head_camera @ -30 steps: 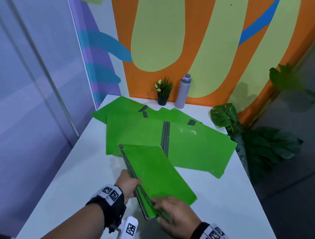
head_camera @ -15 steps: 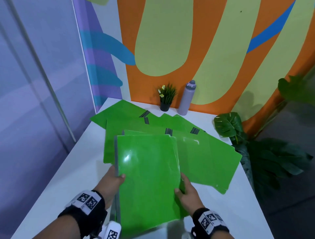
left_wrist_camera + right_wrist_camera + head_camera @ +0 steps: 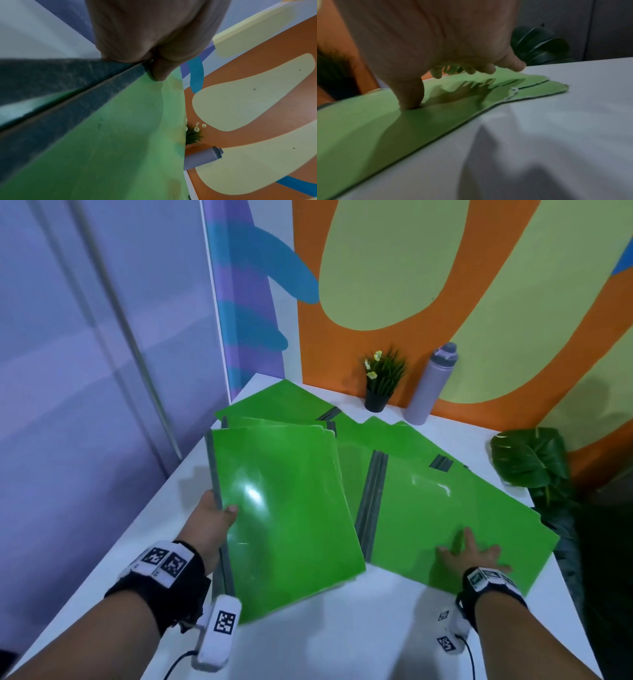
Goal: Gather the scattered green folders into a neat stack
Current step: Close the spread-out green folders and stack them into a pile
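Green folders in a small pile, gripped at the grey spine by my left hand, thumb on top & fingers under, I can't see those. The pile is up off the white table, left of the big open folder. My right hand lies flat on that open folder w/ fingers spread apart. Behind it: more folders, a lil plant pot & a grey bottle

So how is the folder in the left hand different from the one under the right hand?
The held folder is closed, while the open folder lies spread out with its grey spine showing. The left hand grips the held folder by its spine edge; the right hand rests spread on the open folder. Both are shiny green.
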Motion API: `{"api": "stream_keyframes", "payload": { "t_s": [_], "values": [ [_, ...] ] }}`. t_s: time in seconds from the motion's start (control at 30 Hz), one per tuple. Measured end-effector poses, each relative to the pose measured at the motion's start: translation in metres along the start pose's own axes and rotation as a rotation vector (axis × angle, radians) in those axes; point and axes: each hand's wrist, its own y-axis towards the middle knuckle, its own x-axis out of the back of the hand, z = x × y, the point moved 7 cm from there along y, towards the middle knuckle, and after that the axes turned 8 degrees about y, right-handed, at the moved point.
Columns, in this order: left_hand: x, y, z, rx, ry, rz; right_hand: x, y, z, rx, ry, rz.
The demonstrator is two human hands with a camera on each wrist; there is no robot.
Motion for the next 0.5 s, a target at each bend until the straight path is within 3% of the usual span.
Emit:
{"api": "stream_keyframes", "payload": {
  "t_s": [0.17, 0.5],
  "values": [
    [0.001, 0.007, 0.011, 0.026, -0.012, 0.014, -0.012, 0.002, -0.001, 0.075, -0.098, 0.08],
    [-0.009, -0.008, 0.037, 0.104, 0.032, 0.15, -0.043, -0.088, -0.039, 0.232, -0.098, 0.115]
  ]
}}
